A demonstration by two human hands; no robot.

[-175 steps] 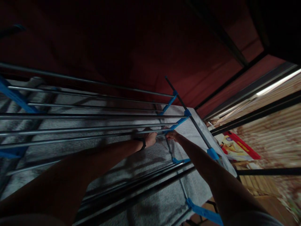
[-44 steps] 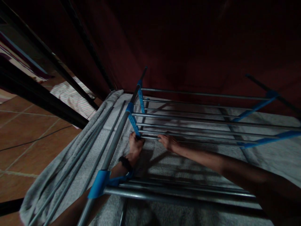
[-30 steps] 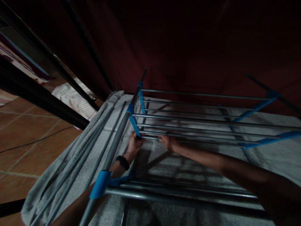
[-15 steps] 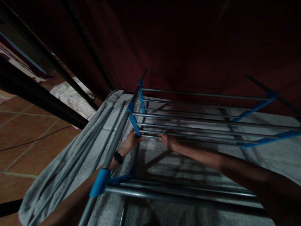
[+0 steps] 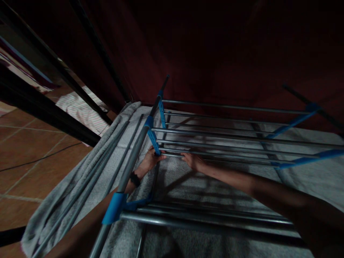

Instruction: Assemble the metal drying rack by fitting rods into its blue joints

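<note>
At far left, beyond your arms, the tiled floor point(image 5: 29, 161) lay bare and a striped cloth point(image 5: 80, 114) sat farther back beside dark bars. Next came the left edge of the grey towel point(image 5: 193, 186), which hung down over the side rods of the rack point(image 5: 134, 154) and spread flat across its lower level, under both of your hands. A grey post ran up the rack's left side, with a blue clip point(image 5: 115, 208) low on it and a blue bracket point(image 5: 153, 141) higher up. Your left hand point(image 5: 148, 162), with a dark band point(image 5: 133, 178) on its wrist, was at the lower end of that bracket, fingers bent and reaching to the nearest of the upper rods point(image 5: 228, 141). The light was too dim for you to tell whether it gripped the rod, pinched the towel or only touched them. Just to its right, your right hand point(image 5: 192, 161) lay close under the same rod, knuckles up and fingers curled down onto the towel. Whether it had closed on the cloth you could not tell either. The two hands were near each other but apart. From them the upper rods ran rightward in a row above the towel to two blue arms point(image 5: 290, 122) at the rack's far end. A dark red wall point(image 5: 215, 53) stood behind it all.
</note>
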